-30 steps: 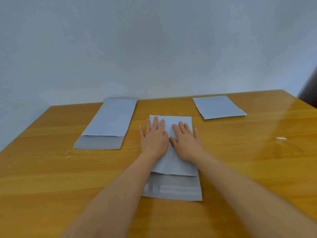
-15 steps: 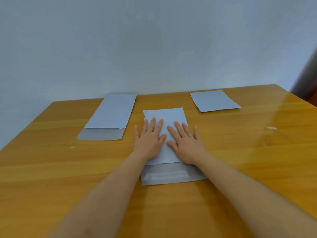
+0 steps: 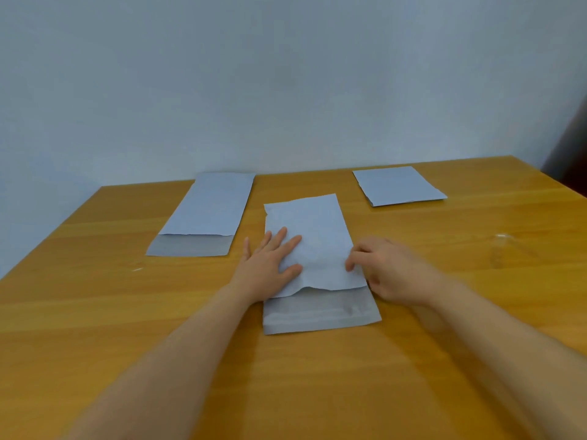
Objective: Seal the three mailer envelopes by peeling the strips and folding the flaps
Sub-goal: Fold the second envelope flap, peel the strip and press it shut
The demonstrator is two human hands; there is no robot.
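Grey mailers lie on a wooden bench (image 3: 95, 312) under a plain pale wall (image 3: 286, 74). The middle mailer (image 3: 313, 246) is nearest the person, lengthwise, with its open flap (image 3: 320, 315) pointing toward the camera; a paler band, probably the strip, runs across that flap. The left hand (image 3: 270, 268) lies flat and spread on the mailer's left side, palm down, fingers splayed, thumb resting on the paper, gripping nothing. The right hand (image 3: 384, 271) sits at the mailer's right edge with its fingers curled; the fingertips (image 3: 351, 265) touch the paper's edge, but whether they pinch it or only press on it cannot be told. The paper between the two hands looks slightly rumpled, and the edge above the flap is wavy. The left mailer (image 3: 209, 211) lies farther back on the left, apart from the middle one, its darker flap (image 3: 190, 249) also open toward the camera. The right mailer (image 3: 398, 185) lies at the far right of the bench, shorter than the other two and showing no open flap. Both forearms stretch in from the bottom of the view. A small glint (image 3: 505, 244) shows on the bench surface well to the right of the right hand.
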